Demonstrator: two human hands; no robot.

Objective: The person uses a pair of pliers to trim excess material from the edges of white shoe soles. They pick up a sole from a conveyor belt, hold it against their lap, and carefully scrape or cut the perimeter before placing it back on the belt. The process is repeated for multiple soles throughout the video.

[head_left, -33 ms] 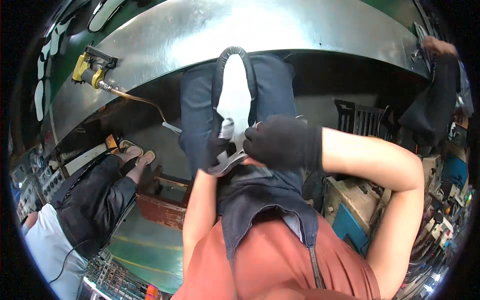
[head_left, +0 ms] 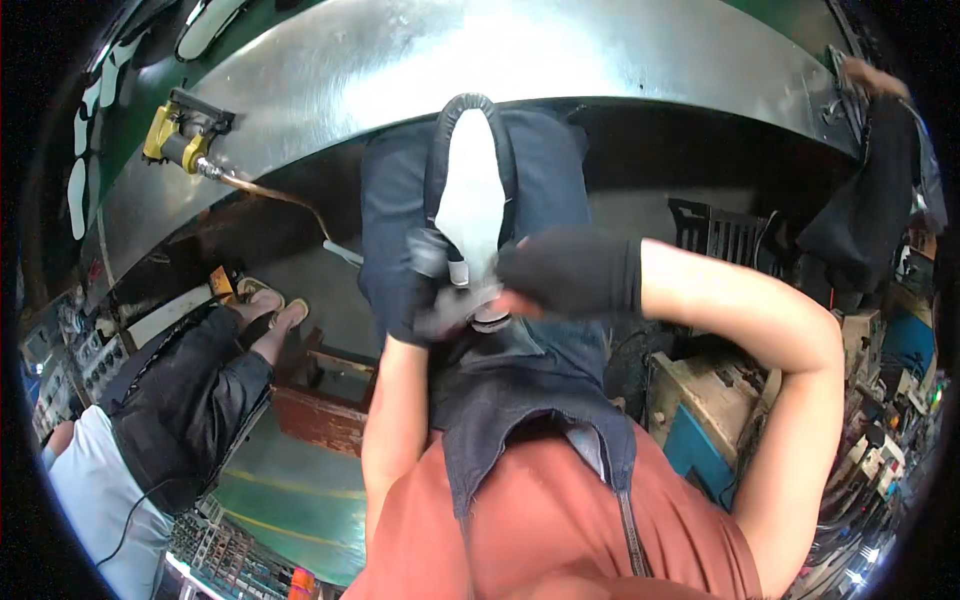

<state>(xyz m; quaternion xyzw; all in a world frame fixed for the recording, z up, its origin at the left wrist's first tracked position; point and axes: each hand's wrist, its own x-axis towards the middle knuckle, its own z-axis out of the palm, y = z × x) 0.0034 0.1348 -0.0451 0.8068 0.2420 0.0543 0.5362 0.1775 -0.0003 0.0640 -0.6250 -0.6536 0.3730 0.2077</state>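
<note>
A black shoe upper (head_left: pixel 437 165) with a white insole board (head_left: pixel 472 195) lies bottom up along my thighs, its toe toward the bench. Its near end is partly hidden by my hands. My left hand (head_left: pixel 415 290), in a black glove, is beside the near left edge. Grey, shiny shapes show at its fingers, too smeared by motion to name. On the other side my right hand (head_left: pixel 555 275), also in black with bare fingertips, is closed at the near end of the shoe. What its fingers pinch is hidden.
A curved metal bench (head_left: pixel 300 85) spans the far side. On its left lies a yellow and black air tool (head_left: pixel 180 135) with a hose (head_left: pixel 265 190). A seated person (head_left: pixel 185 410) is at left, another person's arm (head_left: pixel 880 150) at far right. A brown wooden box (head_left: pixel 320 405) stands on the floor.
My left hand has shifted slightly left and away from me, and its grey shapes have blurred. My right fingers have lifted a little off the near right edge. The shoe stays nearly in place.
</note>
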